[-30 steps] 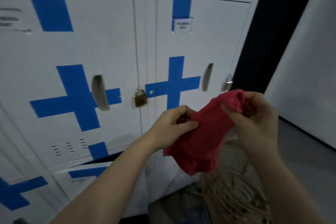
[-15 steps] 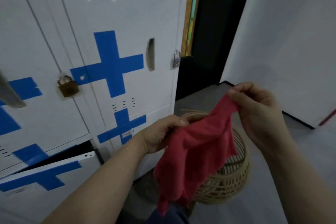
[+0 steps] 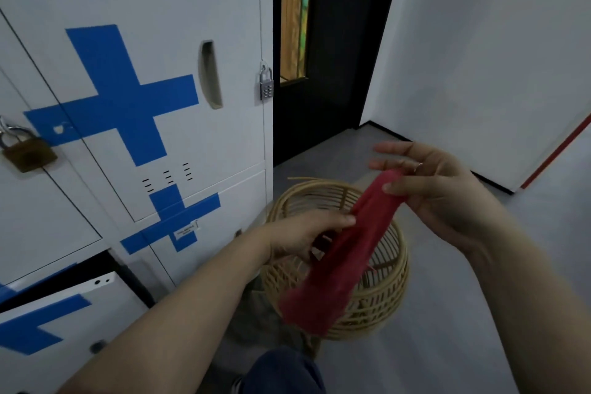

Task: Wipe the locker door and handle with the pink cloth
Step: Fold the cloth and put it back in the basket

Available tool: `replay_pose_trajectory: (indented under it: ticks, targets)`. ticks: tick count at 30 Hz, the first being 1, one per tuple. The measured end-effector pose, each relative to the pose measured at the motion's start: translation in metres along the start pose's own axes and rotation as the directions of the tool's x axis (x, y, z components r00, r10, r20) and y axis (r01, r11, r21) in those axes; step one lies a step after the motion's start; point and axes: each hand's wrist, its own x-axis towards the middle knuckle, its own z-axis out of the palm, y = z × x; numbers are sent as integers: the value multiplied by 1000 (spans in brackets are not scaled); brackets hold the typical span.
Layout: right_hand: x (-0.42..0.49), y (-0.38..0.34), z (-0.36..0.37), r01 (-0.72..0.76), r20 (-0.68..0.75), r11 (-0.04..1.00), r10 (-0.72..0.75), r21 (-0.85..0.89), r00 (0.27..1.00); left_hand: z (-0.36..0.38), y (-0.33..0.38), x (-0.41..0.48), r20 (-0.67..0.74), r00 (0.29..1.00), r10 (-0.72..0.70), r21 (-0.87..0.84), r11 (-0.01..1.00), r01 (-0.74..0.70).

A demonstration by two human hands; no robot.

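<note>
The pink cloth (image 3: pixel 345 253) hangs stretched between my two hands, above a wicker basket. My left hand (image 3: pixel 303 233) pinches its lower middle part. My right hand (image 3: pixel 428 182) holds the upper end between thumb and fingers, with the other fingers spread. The white locker door (image 3: pixel 153 9) with a blue tape cross stands to the left. Its recessed handle (image 3: pixel 211 75) is a vertical slot near the door's right edge, well above and left of my hands. A silver combination padlock (image 3: pixel 266 86) hangs on the door's right edge.
A wicker basket (image 3: pixel 377 294) stands on the grey floor by the lockers. A brass padlock (image 3: pixel 27 153) hangs on the neighbouring locker at the left. A lower locker door (image 3: pixel 64 301) stands ajar. A dark doorway (image 3: pixel 332 51) and a white wall (image 3: pixel 495 41) are to the right.
My view has swung right and down, so the lockers slid left and the basket came fully into view. My hands have pulled apart and drawn the bunched cloth out long.
</note>
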Motion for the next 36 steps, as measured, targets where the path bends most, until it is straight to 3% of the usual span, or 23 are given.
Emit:
replay_pose_trajectory:
  ticks: [3,6,8,10,12,14,16,17,20,23,27,30,32,34,35,36]
  targets:
    - [-1,5,-9,-32,-75,936,6,-350,997,-10,-5,5,-165,978,126,151,983,-101]
    - [1,16,-14,-67,-128,766,-20,-639,992,-23,-14,15,-349,873,341,451,878,-163]
    - [4,27,-17,-81,-116,571,-26,-817,993,-27,-15,17,-330,831,448,602,778,-181]
    - [5,30,-19,-76,-77,420,14,-905,997,-31,-11,14,-262,864,431,571,790,-221]
    - [6,32,-24,-52,-20,459,75,-887,997,-37,-8,9,-220,919,327,466,863,-196]
    - [4,34,-32,-46,35,648,111,-760,993,-45,-7,2,-171,960,221,356,922,-149]
    - [2,38,-41,-60,68,852,111,-521,991,-53,-8,0,-114,977,178,312,941,-135]
    - [2,42,-45,-56,95,904,105,-424,990,-57,-7,-1,-90,983,158,308,943,-123]
    - [4,54,-56,-34,160,963,79,-266,984,-70,0,-4,-51,996,71,396,917,-45]
    - [8,61,-68,-74,92,992,83,-104,992,-89,3,-5,-64,996,-60,555,827,85]
    - [20,76,-83,-180,-46,977,176,-117,983,-111,-1,11,-189,974,-125,664,714,221]
    - [42,116,-96,-225,-303,924,128,-310,944,-110,-16,47,-380,918,113,749,619,234]
    - [57,150,-102,-280,-479,819,7,-501,878,-102,-41,78,-507,798,326,788,550,276]
    - [65,183,-97,-381,-518,639,-33,-669,855,-87,-71,100,-535,706,463,812,513,279]
    - [64,198,-90,-383,-479,568,-23,-729,878,-79,-85,108,-505,715,484,825,514,235]
    - [62,214,-83,-349,-412,512,-9,-785,911,-71,-98,115,-440,768,465,841,513,172]
